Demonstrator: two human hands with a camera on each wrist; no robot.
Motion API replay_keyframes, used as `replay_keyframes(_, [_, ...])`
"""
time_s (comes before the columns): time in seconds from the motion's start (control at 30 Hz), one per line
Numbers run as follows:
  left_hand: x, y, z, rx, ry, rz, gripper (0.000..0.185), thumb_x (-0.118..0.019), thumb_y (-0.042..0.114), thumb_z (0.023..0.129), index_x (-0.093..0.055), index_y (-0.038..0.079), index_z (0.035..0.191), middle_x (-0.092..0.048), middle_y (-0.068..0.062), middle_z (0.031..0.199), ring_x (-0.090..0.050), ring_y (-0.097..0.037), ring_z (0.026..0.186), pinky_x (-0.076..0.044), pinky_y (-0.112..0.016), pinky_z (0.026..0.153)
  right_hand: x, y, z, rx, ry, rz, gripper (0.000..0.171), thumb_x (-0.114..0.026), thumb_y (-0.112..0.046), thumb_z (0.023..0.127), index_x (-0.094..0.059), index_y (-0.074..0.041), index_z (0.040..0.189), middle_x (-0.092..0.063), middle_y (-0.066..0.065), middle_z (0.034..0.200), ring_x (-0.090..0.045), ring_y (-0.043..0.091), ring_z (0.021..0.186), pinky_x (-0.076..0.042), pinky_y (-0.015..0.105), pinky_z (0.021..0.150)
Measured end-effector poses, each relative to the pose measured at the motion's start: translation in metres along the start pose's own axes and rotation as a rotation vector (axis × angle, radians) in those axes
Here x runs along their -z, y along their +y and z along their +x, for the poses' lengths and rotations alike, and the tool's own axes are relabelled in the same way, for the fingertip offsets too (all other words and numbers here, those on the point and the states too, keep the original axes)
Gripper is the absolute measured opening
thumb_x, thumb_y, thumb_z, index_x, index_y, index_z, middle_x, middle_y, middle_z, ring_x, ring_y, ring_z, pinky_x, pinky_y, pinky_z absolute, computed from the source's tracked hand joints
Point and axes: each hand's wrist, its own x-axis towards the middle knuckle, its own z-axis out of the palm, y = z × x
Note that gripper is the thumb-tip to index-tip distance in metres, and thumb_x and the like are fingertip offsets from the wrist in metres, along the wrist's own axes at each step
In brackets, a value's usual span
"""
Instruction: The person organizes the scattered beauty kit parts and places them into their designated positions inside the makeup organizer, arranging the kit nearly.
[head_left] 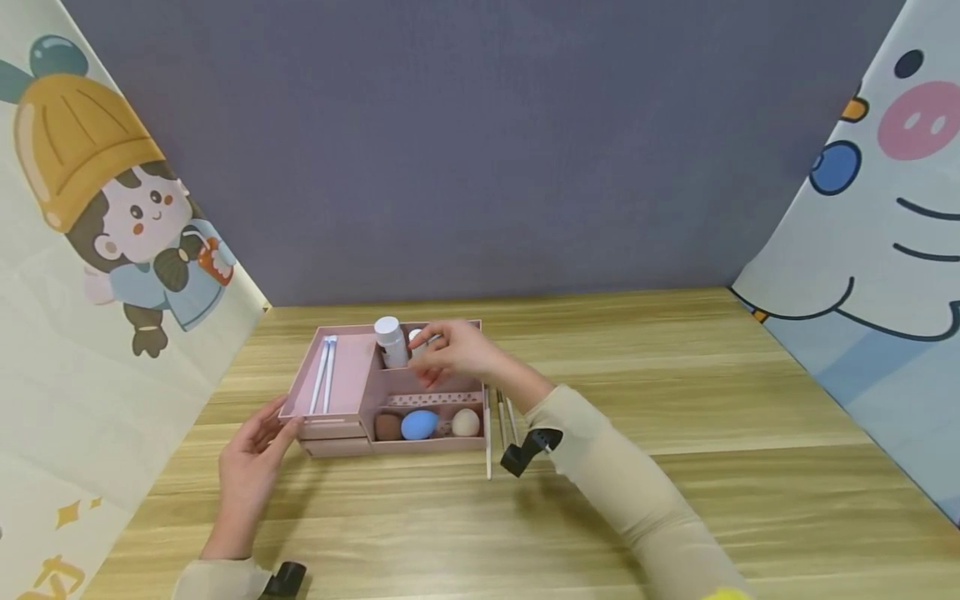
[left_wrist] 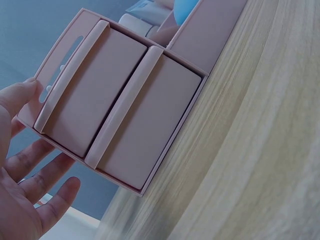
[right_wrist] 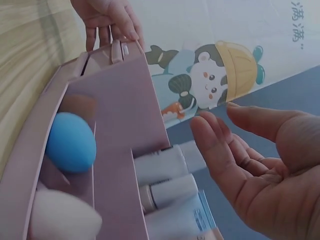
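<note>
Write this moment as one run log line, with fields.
left hand: open, touching pink organizer | right hand: open, above white bottles

Staged booth: cartoon backdrops, wooden table

Head: we look forward and down from above at the box between both hands.
Left wrist: we sit close beside the drawers, facing them.
Right wrist: we skim close along the box.
Shared: the box.
</note>
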Motion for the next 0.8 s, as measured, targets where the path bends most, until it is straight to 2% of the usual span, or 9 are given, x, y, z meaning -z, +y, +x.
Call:
replay_keyframes(0.13, [0.000,0.000,0.000,-0.003,0.005,0.003,0.040,-0.074,0.010,0.091,-0.065,0.001,0.129,-0.062,0.030,0.092,-0.060,0.013,0.088,-0.048,-0.007,0.076,0.009,0.004,-0.005,0.008,0.004,-0.028,0.033,-0.066,0.007,0.090,-0.053,0.017,0.119,-0.070,0.025,0.086,-0.067,0.017,0.060,-0.060,0.045,0.069])
replay_keyframes(0.3, [-0.001,0.000,0.000,-0.016,0.006,-0.001,0.039,-0.073,0.009,0.091,-0.065,0.001,0.129,-0.062,0.030,0.093,-0.060,0.012,0.089,-0.048,-0.007,0.076,0.022,0.007,-0.013,-0.012,0.000,-0.046,0.037,-0.066,0.007,0.090,-0.051,0.019,0.122,-0.071,0.018,0.081,-0.067,0.017,0.060,-0.057,0.056,0.075])
replay_keyframes(0.4, [-0.001,0.000,0.000,-0.022,0.006,-0.006,0.039,-0.073,0.009,0.091,-0.065,0.000,0.128,-0.063,0.030,0.093,-0.061,0.012,0.089,-0.048,-0.007,0.076,0.031,0.010,-0.020,-0.039,0.013,-0.041,0.038,-0.066,0.007,0.090,-0.051,0.019,0.122,-0.070,0.013,0.079,-0.066,0.017,0.060,-0.059,0.051,0.071])
replay_keyframes(0.53, [-0.001,0.000,-0.001,-0.023,0.010,-0.009,0.038,-0.073,0.008,0.091,-0.065,0.000,0.128,-0.063,0.030,0.093,-0.061,0.012,0.088,-0.048,-0.007,0.076,0.043,0.014,-0.027,-0.063,0.029,-0.027,0.035,-0.066,0.008,0.089,-0.052,0.018,0.120,-0.068,0.013,0.077,-0.066,0.017,0.061,-0.061,0.040,0.065])
replay_keyframes(0.8, [-0.001,0.001,0.000,-0.009,0.000,-0.007,0.039,-0.073,0.009,0.092,-0.064,0.001,0.129,-0.063,0.029,0.093,-0.060,0.012,0.089,-0.048,-0.007,0.076,0.065,0.023,-0.039,-0.096,0.049,-0.050,0.034,-0.068,0.008,0.087,-0.055,0.016,0.117,-0.067,0.016,0.076,-0.066,0.017,0.060,-0.060,0.044,0.068])
